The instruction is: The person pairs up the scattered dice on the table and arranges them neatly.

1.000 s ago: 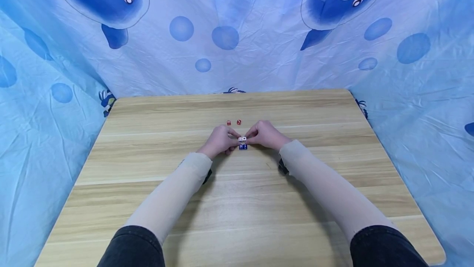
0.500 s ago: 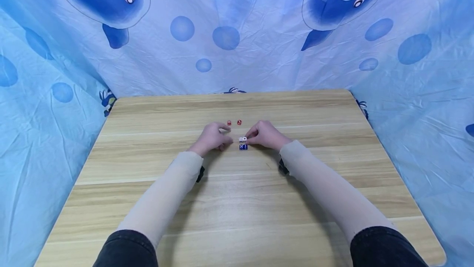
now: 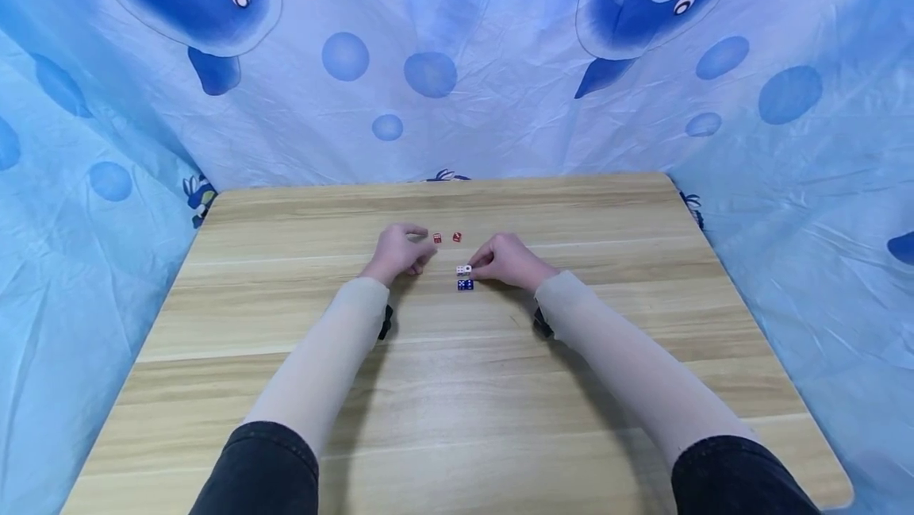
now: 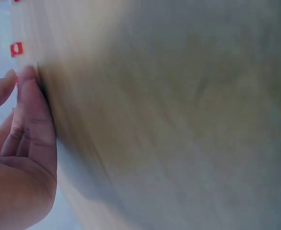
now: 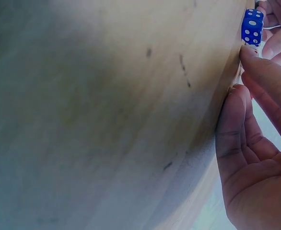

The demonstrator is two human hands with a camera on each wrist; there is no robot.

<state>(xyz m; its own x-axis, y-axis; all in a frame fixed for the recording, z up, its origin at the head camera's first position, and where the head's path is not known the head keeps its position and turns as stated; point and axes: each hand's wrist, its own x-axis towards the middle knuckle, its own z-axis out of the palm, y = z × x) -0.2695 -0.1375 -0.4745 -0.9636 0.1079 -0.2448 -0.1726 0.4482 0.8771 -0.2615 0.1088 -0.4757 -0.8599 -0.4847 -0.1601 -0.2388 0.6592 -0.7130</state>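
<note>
Two white dice (image 3: 460, 270) sit side by side near the middle of the wooden table. My right hand (image 3: 510, 261) pinches the right one with thumb and fingertips. Two blue dice (image 3: 466, 286) lie just on the near side of the white pair; in the right wrist view, blue dice (image 5: 252, 33) show beyond the thumb, which mostly hides the white ones. Farther back are two red dice, a left red die (image 3: 437, 238) and a right red die (image 3: 457, 237), a small gap apart. My left hand (image 3: 400, 251) is beside the left red die, thumb and fingers apart, gripping nothing.
The wooden table (image 3: 443, 388) spreads out around the dice. Its back edge meets a blue curtain (image 3: 500, 126) printed with dolphins and bubbles, which also hangs along both sides. Dark bands sit at both wrists.
My left hand has let go of the white dice and moved left and away from me, up to the left red die. The right hand has stayed at the white dice.
</note>
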